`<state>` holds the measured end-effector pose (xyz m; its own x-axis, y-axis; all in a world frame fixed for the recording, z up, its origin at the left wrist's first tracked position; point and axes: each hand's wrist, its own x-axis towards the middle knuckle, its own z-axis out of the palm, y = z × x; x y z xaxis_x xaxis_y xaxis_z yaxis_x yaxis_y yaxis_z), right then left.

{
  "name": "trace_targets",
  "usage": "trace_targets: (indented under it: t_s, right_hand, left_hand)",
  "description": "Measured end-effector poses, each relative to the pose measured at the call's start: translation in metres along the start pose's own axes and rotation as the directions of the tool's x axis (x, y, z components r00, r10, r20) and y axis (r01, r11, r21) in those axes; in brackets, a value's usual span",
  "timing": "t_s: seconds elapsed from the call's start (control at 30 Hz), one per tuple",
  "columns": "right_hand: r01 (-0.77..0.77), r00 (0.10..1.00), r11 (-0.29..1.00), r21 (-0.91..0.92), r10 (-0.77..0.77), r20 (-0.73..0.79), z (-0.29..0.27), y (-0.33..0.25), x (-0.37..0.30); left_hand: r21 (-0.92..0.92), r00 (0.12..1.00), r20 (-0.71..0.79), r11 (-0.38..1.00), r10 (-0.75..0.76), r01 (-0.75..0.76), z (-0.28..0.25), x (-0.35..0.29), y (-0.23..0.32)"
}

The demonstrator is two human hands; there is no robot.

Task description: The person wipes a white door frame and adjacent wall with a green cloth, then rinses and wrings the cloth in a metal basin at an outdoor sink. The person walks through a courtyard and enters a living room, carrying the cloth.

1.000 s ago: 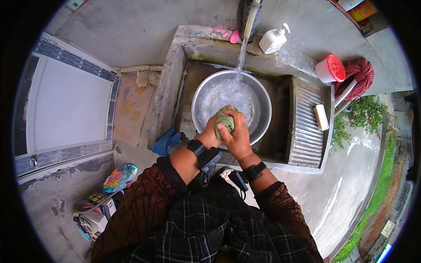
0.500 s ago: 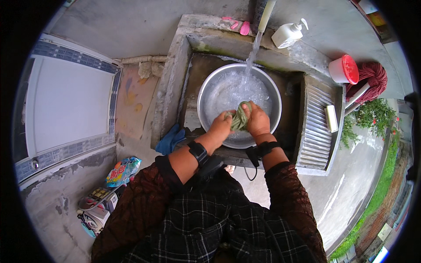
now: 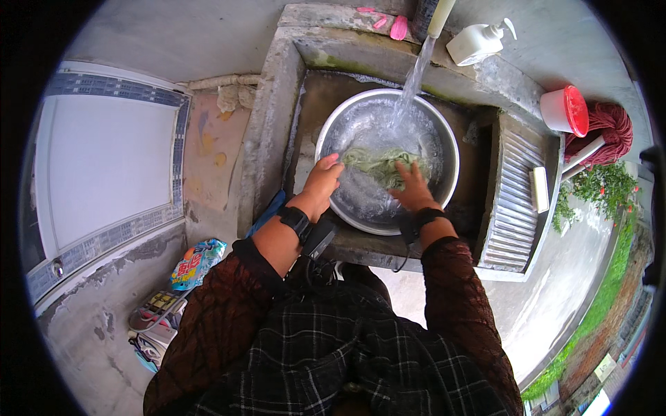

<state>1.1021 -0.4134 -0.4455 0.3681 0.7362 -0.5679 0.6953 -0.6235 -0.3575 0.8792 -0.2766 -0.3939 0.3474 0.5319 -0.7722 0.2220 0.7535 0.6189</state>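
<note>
A green cloth lies spread in the water of a round metal basin. My right hand is open over the cloth's right part, fingers spread and touching it or just above it. At the basin's left rim is my left hand, its fingers loosely bent and pointing inward by the cloth's left end. I see nothing held in it; whether it touches the rim is unclear. Water from the pale spout pours into the basin's far side.
The basin stands in a concrete sink with a ridged washboard on the right, bearing a pale bar. Along the back are a white pump bottle and pink pieces. A red-lidded bucket stands right; blue fabric hangs left.
Both hands held the bunched green cloth above the basin; now it is released and spread in the water. My left hand has moved left to the rim, and my right hand's fingers have spread.
</note>
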Motion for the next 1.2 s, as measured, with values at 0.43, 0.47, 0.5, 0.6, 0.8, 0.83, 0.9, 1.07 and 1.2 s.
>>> trace_targets:
  t_s: [0.43, 0.47, 0.5, 0.6, 0.8, 0.83, 0.9, 1.07, 1.2]
  right_hand:
    - [-0.001, 0.991, 0.993, -0.122, -0.016, -0.133, 0.015, -0.02, 0.015]
    - [0.05, 0.999, 0.98, -0.191, -0.048, 0.01, 0.016, -0.024, 0.014]
    - [0.058, 0.998, 0.97, -0.237, -0.054, 0.023, 0.017, -0.028, 0.012]
    - [-0.02, 0.995, 0.98, -0.196, 0.039, 0.097, 0.009, -0.028, 0.013]
    - [-0.104, 0.976, 0.957, -0.271, 0.151, 0.16, 0.009, -0.041, 0.008]
    - [-0.03, 0.949, 0.938, -0.347, 0.136, 0.284, 0.011, -0.045, 0.005]
    - [0.076, 0.947, 0.961, -0.267, 0.015, 0.322, 0.011, -0.053, -0.001]
    - [0.172, 0.974, 0.974, 0.15, -0.191, 0.119, -0.016, -0.059, -0.035]
    - [0.256, 0.962, 0.745, 0.616, -0.262, -0.082, -0.055, -0.067, -0.081]
  left_hand:
    - [-0.102, 0.994, 0.047, 0.99, -0.094, 0.099, -0.012, 0.005, -0.01]
    - [-0.094, 0.994, 0.046, 0.99, -0.1, 0.104, -0.012, 0.004, -0.01]
    - [-0.082, 0.993, 0.045, 0.991, -0.105, 0.109, -0.013, 0.004, -0.011]
    - [-0.073, 0.995, 0.059, 0.993, -0.086, 0.09, -0.018, 0.002, -0.011]
    - [-0.098, 0.996, 0.032, 0.992, -0.082, 0.085, -0.019, 0.003, -0.014]
    - [-0.085, 0.995, 0.041, 0.992, -0.086, 0.089, -0.018, 0.003, -0.014]
    - [-0.06, 0.994, 0.062, 0.994, -0.091, 0.095, -0.016, -0.001, -0.014]
    - [-0.016, 0.991, 0.128, 0.999, -0.05, 0.052, -0.009, -0.014, 0.0]
    - [0.003, 0.975, 0.219, 1.0, 0.025, -0.026, 0.003, -0.029, 0.012]
